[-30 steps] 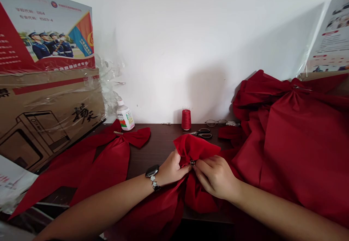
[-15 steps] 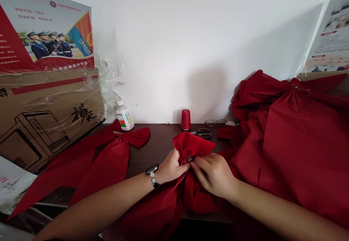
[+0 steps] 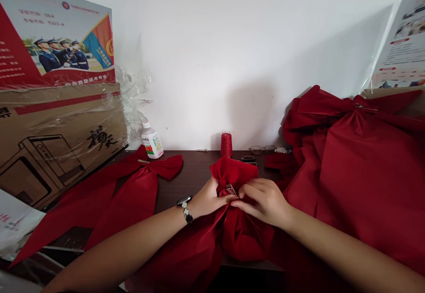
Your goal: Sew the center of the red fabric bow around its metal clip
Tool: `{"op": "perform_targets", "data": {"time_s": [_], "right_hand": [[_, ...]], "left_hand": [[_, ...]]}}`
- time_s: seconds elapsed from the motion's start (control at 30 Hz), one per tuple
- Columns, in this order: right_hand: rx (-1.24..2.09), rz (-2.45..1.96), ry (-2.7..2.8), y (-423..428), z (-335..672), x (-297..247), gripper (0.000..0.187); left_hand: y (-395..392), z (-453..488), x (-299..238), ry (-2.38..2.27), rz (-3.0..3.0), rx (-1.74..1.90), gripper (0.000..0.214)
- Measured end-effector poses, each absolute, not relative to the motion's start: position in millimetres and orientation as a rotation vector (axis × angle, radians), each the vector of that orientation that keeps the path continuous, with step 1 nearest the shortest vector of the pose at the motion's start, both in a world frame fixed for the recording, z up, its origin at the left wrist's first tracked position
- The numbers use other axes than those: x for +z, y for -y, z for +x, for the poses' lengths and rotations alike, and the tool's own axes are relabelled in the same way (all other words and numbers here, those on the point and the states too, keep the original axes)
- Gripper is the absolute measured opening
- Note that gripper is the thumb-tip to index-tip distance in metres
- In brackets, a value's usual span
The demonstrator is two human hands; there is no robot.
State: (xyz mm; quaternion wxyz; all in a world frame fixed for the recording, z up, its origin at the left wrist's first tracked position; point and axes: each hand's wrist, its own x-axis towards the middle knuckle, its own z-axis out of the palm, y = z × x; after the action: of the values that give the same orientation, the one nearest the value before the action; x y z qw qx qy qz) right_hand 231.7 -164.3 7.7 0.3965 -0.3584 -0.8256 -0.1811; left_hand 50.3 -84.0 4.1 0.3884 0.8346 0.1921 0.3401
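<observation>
A red fabric bow (image 3: 234, 169) is gathered at its middle in my left hand (image 3: 210, 199), whose thumb presses near the knot. A small silver metal pin (image 3: 229, 188) lies across that gathered middle, and its thin wire arm appears to stand away from the bar. My right hand (image 3: 265, 200) pinches at the right end of the pin, fingertips close to my left thumb. Below the hands hang the bow's loop and long tails (image 3: 244, 235). The fingertips partly hide where the pin meets the cloth.
Another red bow (image 3: 139, 186) with a pin lies left, beside a white bottle (image 3: 152, 140). At the back stand a red thread spool (image 3: 226, 144), scissors (image 3: 249, 159) and glasses (image 3: 262, 148). Red bows (image 3: 358, 160) are heaped right; a cardboard box (image 3: 63, 142) stands left.
The bow has tilted slightly and now covers more of the scissors. My right hand has shifted a little right, and the pin shows more, its wire arm angled out.
</observation>
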Motion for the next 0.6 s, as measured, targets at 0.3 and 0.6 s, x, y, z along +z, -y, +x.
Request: {"op": "perform_targets", "data": {"time_s": [0.3, 0.6], "right_hand": [[-0.382, -0.884, 2.049, 160.9, 235.6, 7.5, 0.031], [-0.089, -0.908, 1.921, 161.5, 235.6, 8.9, 0.036]], "left_hand": [[79.4, 50.3, 6.5, -0.461, 2.070, 0.691, 0.046], [77.8, 51.7, 6.2, -0.466, 1.917, 0.710, 0.054]]}}
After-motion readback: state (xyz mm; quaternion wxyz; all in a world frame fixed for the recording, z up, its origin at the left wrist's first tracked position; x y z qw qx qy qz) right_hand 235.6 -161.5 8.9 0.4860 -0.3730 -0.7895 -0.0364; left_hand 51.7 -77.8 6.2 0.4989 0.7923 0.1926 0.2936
